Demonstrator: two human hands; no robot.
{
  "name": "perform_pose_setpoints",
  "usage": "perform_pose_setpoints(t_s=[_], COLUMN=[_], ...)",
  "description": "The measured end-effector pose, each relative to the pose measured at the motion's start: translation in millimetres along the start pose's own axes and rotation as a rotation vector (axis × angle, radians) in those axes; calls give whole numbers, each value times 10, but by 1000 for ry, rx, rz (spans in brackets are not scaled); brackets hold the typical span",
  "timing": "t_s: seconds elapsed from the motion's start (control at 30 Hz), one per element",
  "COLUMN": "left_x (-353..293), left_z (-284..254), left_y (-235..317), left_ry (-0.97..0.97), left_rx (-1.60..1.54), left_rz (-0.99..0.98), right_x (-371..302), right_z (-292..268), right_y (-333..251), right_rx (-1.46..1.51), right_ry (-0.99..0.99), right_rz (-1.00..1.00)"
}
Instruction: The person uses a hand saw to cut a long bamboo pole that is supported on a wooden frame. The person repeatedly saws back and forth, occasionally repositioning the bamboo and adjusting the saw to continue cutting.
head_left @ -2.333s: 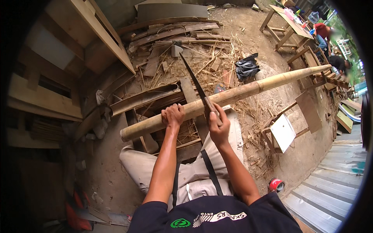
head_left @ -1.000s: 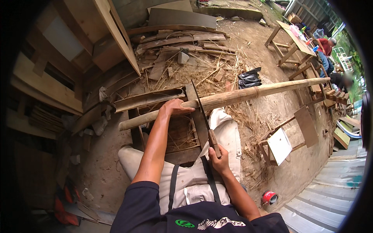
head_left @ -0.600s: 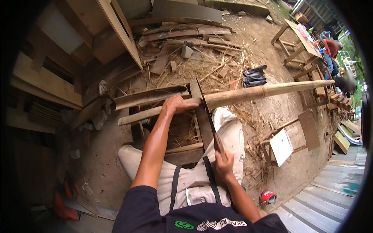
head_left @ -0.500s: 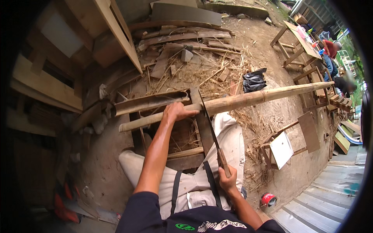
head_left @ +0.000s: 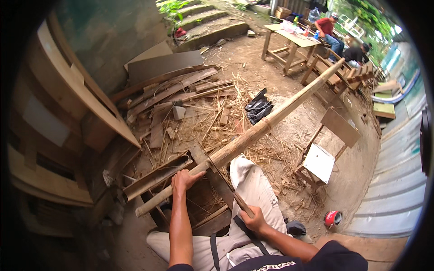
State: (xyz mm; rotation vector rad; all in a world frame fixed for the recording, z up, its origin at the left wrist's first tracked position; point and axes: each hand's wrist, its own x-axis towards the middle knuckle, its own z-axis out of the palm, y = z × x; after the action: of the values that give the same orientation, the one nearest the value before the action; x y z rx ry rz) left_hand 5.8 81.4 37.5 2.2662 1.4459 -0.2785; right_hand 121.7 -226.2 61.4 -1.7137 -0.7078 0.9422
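A long pale bamboo pole (head_left: 244, 137) runs slantwise from near my left knee toward the far right. My left hand (head_left: 183, 179) is closed over its near part, thumb lying along the pole. In my right hand (head_left: 254, 219) is the wooden handle of a long, narrow-bladed cutting tool (head_left: 220, 175), seen almost edge-on. Its dark blade crosses the pole just right of my left hand; how deep it sits cannot be made out. Below the pole stands a wooden frame (head_left: 221, 224) between my legs. A split, hollow bamboo length (head_left: 156, 177) lies beside the pole, on its far side.
Wood scraps (head_left: 181, 88) and straw-like shavings lie ahead, near a black plastic bag (head_left: 258, 106). A chair with a white seat (head_left: 318, 163) and a red can (head_left: 333, 218) are at right. Wooden furniture (head_left: 86, 97) stands left. Two people are beyond a table (head_left: 294, 37).
My view has swung to the right, so the pole now slants more steeply. My right hand and the tool have come closer to the pole. Both hands keep their grip.
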Motion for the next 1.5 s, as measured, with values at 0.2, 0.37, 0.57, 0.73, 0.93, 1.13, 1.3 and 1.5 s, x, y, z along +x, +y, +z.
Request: perform_pose_setpoints(t_s=[0.2, 0.37, 0.57, 0.73, 0.93, 1.13, 1.3, 1.5], left_x=[-425, -561, -581, -625, -779, -694, -894, -1034], left_z=[435, 759, 738, 421, 422, 403, 480, 522], left_y=[67, 4, -100, -56, 10, 11, 107, 166], left_ry=[407, 694, 576, 72, -170, -319, -54, 61], left_rx=[55, 48, 67, -37, -149, -230, -59, -52], left_rz=[114, 265, 369, 225, 167, 117, 68, 69], right_x=[816, 775, 290, 104, 188, 677, 1113, 1209], right_z=[445, 378, 97, 18, -4, 29, 48, 170], right_y=[-162, -250, -118, 76, 90, 39, 98, 344], right_rx=[-22, 13, -47, -150, -190, -560, -776, -883], right_ry=[92, 84, 175, 239, 293, 290, 344, 301], right_rz=[-305, -447, -393, -418, -620, -652, -827, -752])
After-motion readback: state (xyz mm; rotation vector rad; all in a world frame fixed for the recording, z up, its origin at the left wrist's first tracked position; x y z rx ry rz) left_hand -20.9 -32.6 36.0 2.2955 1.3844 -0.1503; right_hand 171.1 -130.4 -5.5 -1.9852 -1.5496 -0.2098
